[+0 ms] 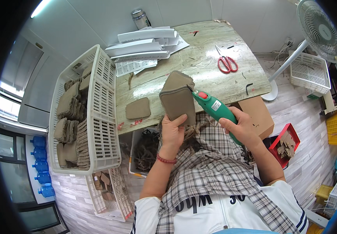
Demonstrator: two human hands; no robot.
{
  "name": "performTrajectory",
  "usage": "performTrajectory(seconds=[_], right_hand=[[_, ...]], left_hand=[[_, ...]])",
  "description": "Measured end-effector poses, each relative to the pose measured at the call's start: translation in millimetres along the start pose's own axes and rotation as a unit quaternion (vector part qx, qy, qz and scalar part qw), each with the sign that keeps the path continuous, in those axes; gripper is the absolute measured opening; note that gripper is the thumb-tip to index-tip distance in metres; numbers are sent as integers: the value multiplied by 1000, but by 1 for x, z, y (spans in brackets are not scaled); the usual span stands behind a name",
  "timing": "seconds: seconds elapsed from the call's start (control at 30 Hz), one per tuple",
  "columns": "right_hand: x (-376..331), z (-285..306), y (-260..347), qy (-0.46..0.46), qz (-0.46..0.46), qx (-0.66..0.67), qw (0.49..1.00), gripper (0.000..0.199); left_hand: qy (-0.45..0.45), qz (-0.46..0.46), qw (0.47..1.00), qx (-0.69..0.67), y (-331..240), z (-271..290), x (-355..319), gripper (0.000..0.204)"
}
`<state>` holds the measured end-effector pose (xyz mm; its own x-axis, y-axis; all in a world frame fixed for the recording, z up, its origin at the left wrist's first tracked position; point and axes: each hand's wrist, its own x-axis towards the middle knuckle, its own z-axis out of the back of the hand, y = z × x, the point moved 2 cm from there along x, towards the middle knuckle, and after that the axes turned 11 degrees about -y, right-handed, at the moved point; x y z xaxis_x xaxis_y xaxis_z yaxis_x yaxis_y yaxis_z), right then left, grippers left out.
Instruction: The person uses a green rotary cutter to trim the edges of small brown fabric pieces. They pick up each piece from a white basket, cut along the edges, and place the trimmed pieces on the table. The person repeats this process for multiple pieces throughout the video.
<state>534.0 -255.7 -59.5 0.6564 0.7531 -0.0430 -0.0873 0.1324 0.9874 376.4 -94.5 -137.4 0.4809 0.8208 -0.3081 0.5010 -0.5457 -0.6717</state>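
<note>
And the brown fabric piece (pixel 177 103) is gripped by the left hand (pixel 173 132), jutting just beyond it; the green tool (pixel 215 108) is clasped in the right hand (pixel 241 124), tip held at the piece's edge.

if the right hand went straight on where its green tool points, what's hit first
Likely the brown pieces in the left hand: the tip of the green tool in the right hand appears right at their edge, though contact is unclear.

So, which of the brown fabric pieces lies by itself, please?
The rounded rectangular piece flat on the table, left of the left hand; others are held or piled, as in the large white crate.
</note>
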Motion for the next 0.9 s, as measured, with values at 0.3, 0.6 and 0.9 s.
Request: performTrajectory(seconds=[0.3,0.6,0.9], right_hand=[[-2,28,-6,91,78,-130,984,39],[-8,28,-6,103,127,-211,964,48],[-9,13,-9,85,101,-192,972,48]], left_hand=[[51,56,983,165,-44,21,-4,43],[92,114,952,270,-58,28,-7,52],[81,143,940,300,-44,26,-12,56]])
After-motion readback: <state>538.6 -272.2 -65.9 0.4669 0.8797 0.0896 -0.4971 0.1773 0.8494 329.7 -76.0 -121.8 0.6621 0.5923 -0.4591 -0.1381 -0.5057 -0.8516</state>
